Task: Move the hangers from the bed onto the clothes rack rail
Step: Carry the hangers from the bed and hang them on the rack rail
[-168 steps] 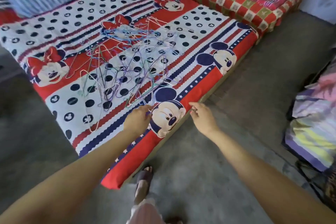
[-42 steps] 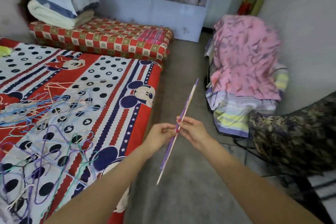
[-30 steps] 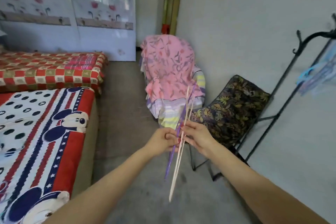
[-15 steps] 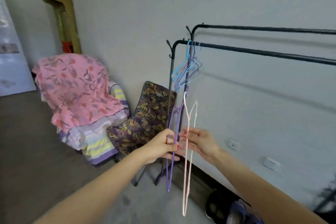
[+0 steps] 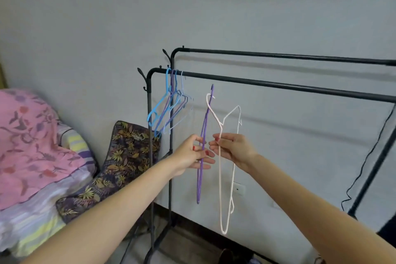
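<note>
The left hand (image 5: 191, 153) pinches a purple hanger (image 5: 202, 146), the right hand (image 5: 234, 149) a white hanger (image 5: 226, 178); both hang below the front rail (image 5: 278, 85), with hung hangers (image 5: 171, 105) at ten o'clock

Black rail (image 5: 278, 86), perhaps four hangers (image 5: 169, 107) hooked on.

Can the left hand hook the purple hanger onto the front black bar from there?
Probably yes. The left hand holds the thin purple plastic hanger just below the front black metal rail, with open space between.
</note>
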